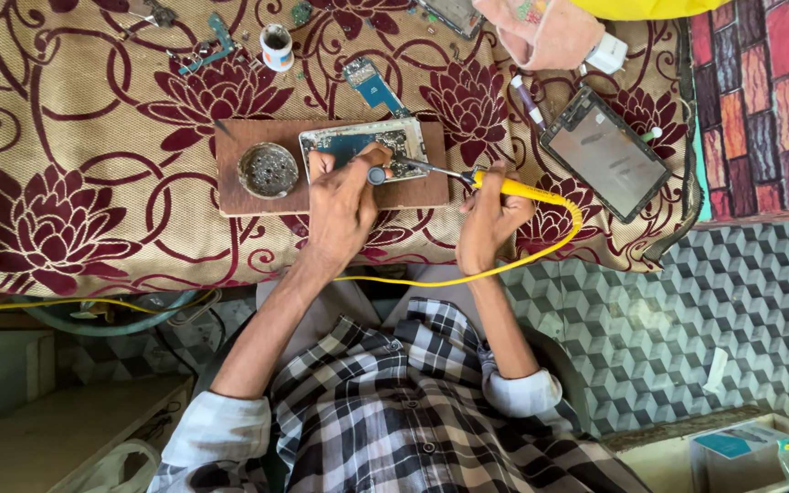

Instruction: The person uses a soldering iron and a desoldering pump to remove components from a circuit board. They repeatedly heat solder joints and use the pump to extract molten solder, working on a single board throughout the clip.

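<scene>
The right hand (495, 215) grips a yellow-handled soldering iron (495, 185), its tip reaching left to an opened phone (364, 143) on a wooden board (331, 187). The left hand (344, 201) pinches a small round part against the phone's near edge (a round metal tin (268, 170) sits just left). All rest on the floral-clothed counter (75, 183).

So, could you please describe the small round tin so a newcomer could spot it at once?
On the floral cloth lies a brown wooden board. The tin sits at its left end, beside the opened phone: the only round, shallow metal dish there, filled with dark residue.
</scene>
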